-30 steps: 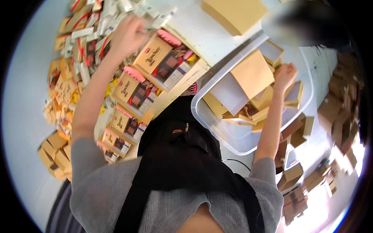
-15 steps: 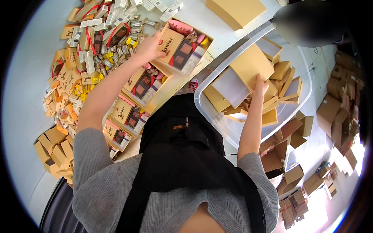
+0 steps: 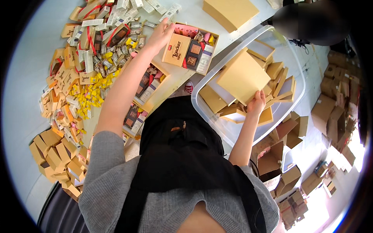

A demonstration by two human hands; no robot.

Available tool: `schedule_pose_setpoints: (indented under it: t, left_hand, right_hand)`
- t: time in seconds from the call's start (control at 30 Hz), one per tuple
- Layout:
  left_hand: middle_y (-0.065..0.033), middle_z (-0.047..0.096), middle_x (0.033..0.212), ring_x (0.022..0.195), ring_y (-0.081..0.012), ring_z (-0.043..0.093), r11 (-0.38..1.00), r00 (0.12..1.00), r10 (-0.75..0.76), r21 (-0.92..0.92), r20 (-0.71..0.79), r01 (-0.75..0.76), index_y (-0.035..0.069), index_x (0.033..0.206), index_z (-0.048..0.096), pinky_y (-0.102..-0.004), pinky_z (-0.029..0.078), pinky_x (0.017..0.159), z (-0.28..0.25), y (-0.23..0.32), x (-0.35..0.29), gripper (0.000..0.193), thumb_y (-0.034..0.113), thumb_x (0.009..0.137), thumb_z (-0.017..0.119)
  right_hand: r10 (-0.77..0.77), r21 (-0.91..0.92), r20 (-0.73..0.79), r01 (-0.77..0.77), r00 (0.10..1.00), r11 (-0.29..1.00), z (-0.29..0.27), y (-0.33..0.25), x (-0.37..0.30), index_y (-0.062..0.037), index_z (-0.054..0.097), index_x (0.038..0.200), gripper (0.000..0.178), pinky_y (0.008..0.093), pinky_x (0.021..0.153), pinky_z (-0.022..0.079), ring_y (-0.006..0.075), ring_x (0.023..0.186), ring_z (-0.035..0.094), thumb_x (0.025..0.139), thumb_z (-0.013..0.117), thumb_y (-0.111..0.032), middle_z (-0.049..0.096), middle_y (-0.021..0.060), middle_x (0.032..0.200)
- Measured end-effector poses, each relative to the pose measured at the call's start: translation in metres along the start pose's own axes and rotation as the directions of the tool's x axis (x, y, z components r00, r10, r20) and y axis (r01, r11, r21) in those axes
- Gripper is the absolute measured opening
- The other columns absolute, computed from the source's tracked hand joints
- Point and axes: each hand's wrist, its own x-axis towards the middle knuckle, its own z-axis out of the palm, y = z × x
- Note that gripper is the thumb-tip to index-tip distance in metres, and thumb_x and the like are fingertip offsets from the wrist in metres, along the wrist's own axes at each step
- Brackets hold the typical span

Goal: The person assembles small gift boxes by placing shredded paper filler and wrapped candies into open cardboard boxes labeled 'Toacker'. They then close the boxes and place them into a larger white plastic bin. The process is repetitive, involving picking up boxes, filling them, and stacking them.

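Observation:
My left hand (image 3: 160,35) is at the upper left corner of a filled gift box (image 3: 211,46) on the table, its fingers stretched along the rim. Inside that box sit a tan wafer carton (image 3: 176,49), a dark chocolate pack (image 3: 193,55), a white slim box (image 3: 205,60), small wrapped sweets and pink paper. With fingers and thumb closed on its lower edge, my right hand (image 3: 256,103) holds a gold box lid (image 3: 243,75) tilted over the clear plastic tub (image 3: 198,101). More gold lids (image 3: 286,90) lie jumbled in the tub.
Filled boxes (image 3: 149,87) line the table's near edge under my left arm. Heaped sweets (image 3: 93,91), cartons and ribbons cover the table's left. A closed gold box (image 3: 230,14) lies at the far edge. Cardboard boxes (image 3: 326,110) crowd the floor at right; another person's dark head (image 3: 311,23) shows there.
The filled box has turned and settled on the table, and my left hand has moved to its far corner. My right hand has lifted the lid and shifted it slightly left.

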Motion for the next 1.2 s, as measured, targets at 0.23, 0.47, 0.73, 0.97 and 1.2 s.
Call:
schedule_pose_setpoints:
  t: [0.23, 0.47, 0.73, 0.97, 1.2]
  left_hand:
    - [-0.0055, 0.02, 0.153, 0.139, -0.0224, 0.023, 0.862, 0.976, -0.151, -0.463, 0.159, 0.208, 0.012, 0.147, 0.021, -0.0365, 0.027, 0.109, 0.006, -0.006, 0.014, 0.07, 0.058, 0.095, 0.03]
    - [-0.0114, 0.045, 0.138, 0.124, -0.0244, 0.045, 0.855, 0.943, -0.311, -0.4, 0.115, 0.33, 0.005, 0.138, 0.039, -0.0362, 0.04, 0.098, 0.012, 0.005, 0.007, 0.069, 0.058, 0.094, 0.034]
    - [-0.0258, 0.063, 0.097, 0.094, -0.0407, 0.061, 0.856, 0.963, 0.055, 0.509, -0.262, 0.09, -0.003, 0.113, 0.056, -0.0483, 0.046, 0.083, 0.03, -0.028, 0.009, 0.052, 0.043, 0.095, 0.039]
    - [-0.0258, 0.065, 0.085, 0.084, -0.0411, 0.063, 0.838, 0.918, -0.045, 0.486, -0.394, 0.249, -0.003, 0.083, 0.066, -0.0501, 0.048, 0.077, 0.036, -0.022, 0.003, 0.066, 0.049, 0.096, 0.028]
    - [-0.0283, 0.064, 0.08, 0.085, -0.0444, 0.062, 0.776, 0.93, -0.105, 0.555, -0.353, 0.298, -0.005, 0.072, 0.067, -0.0509, 0.047, 0.079, 0.037, -0.023, -0.004, 0.079, 0.054, 0.096, 0.021]
  right_hand:
    - [0.201, 0.125, 0.309, -0.249, 0.93, 0.96, 0.137, 0.05, -0.014, 0.0093, 0.045, 0.124, 0.032, 0.0307, 0.094, 0.045, 0.0203, 0.104, 0.056, 0.095, 0.046, -0.004, 0.058, 0.0127, 0.115]
    - [0.047, -0.477, 0.163, 0.037, 0.986, 0.878, 0.231, 0.061, -0.031, 0.0086, 0.046, 0.123, 0.036, 0.0331, 0.078, 0.049, 0.0237, 0.091, 0.062, 0.09, 0.049, -0.005, 0.062, 0.0182, 0.103]
    - [0.036, -0.764, 0.302, 0.219, 0.953, 0.606, 0.23, 0.061, -0.046, -0.0003, 0.046, 0.127, 0.039, 0.0438, 0.088, 0.042, 0.0374, 0.106, 0.054, 0.093, 0.041, -0.019, 0.057, 0.022, 0.112]
    - [-0.009, -0.729, 0.328, 0.259, 0.945, 0.633, 0.223, 0.073, -0.044, 0.0004, 0.043, 0.131, 0.043, 0.0434, 0.093, 0.04, 0.0391, 0.113, 0.05, 0.096, 0.038, -0.025, 0.051, 0.0241, 0.125]
    - [0.069, -0.753, 0.27, 0.166, 0.96, 0.636, 0.213, 0.073, -0.063, -0.0016, 0.038, 0.137, 0.056, 0.044, 0.1, 0.035, 0.0384, 0.122, 0.044, 0.096, 0.04, -0.04, 0.049, 0.0253, 0.127]
